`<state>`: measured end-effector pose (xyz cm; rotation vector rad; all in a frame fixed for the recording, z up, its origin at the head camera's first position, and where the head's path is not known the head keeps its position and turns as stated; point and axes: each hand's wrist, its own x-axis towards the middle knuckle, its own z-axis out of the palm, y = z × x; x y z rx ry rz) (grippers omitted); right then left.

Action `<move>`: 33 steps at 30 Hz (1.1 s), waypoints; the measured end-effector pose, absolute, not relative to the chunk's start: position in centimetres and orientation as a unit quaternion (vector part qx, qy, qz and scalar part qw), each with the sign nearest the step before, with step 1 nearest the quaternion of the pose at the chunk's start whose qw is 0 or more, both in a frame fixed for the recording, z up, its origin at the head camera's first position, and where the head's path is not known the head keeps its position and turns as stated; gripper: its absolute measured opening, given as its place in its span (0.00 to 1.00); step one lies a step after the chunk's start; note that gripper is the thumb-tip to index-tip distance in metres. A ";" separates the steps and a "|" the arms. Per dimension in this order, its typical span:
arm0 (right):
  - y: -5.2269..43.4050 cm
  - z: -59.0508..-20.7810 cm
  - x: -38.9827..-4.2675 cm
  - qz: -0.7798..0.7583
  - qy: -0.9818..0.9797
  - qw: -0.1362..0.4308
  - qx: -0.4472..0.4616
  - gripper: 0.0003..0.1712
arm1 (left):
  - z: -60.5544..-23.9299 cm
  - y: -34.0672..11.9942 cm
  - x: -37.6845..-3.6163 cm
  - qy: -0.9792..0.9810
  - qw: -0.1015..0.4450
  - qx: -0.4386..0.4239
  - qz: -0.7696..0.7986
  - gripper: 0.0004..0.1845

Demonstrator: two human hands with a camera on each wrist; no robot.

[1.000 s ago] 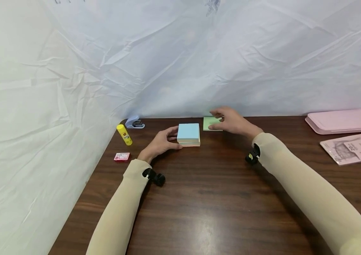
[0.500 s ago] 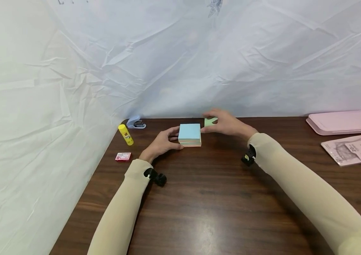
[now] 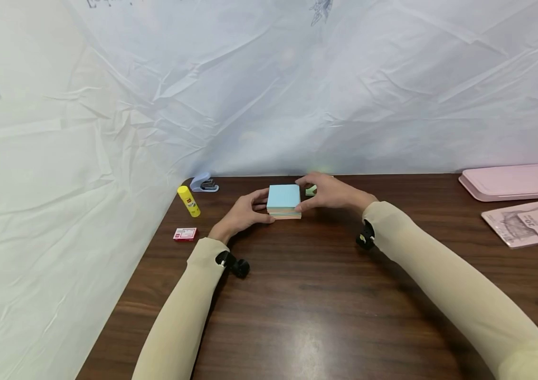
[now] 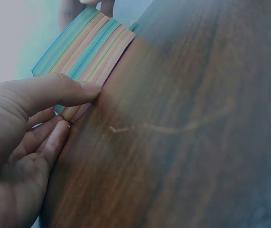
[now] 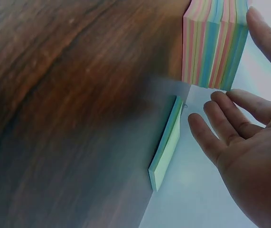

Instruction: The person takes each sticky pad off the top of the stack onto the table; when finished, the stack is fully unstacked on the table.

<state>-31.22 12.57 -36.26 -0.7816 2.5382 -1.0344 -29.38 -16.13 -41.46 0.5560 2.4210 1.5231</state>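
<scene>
Pale blue on top, striped pink, orange, green and blue down its edges: the stack of note paper (image 3: 283, 201) sits on the dark wood table (image 3: 326, 295), near the far edge, roughly centred between the person's two arms.

Left hand (image 3: 244, 212): at the stack's left side. In the left wrist view the thumb (image 4: 54, 90) lies against the striped edge of the stack (image 4: 85, 52) and the other fingers curl in below it at the table surface. I read this as a light grasp on the stack's left edge.

Right hand (image 3: 332, 191): at the stack's right side, thumb tip at the top right corner. In the right wrist view the fingers (image 5: 230, 118) are nearly straight and spread, tips just beside the stack's (image 5: 216, 42) edge; contact cannot be confirmed. Nothing is clasped by this hand; it is relaxed and released.

Green note pad (image 3: 311, 190): thin, flat on the table just behind and to the right of the stack, mostly covered by the right hand in the head view. In the right wrist view the pad (image 5: 166, 142) lies close under the fingers, apart from the stack.

Other items: a yellow glue stick (image 3: 188, 201), a small blue-grey stapler (image 3: 204, 183) and a small red box (image 3: 184, 234) near the table's left edge; a pink tray (image 3: 516, 181) and a printed sheet (image 3: 530, 221) at far right. White crinkled sheeting (image 3: 269, 84) behind.
</scene>
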 end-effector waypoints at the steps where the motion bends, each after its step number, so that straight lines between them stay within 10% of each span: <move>1: 12.5 -36.3 -31.2 -0.355 0.883 0.143 -0.271 0.52 | -41.5 -16.1 -29.3 0.825 0.114 0.189 0.520 0.46; 33: 22.6 -34.8 -31.3 -0.371 0.902 0.085 -0.201 0.52 | -41.7 -16.7 -29.6 0.826 0.110 0.191 0.518 0.46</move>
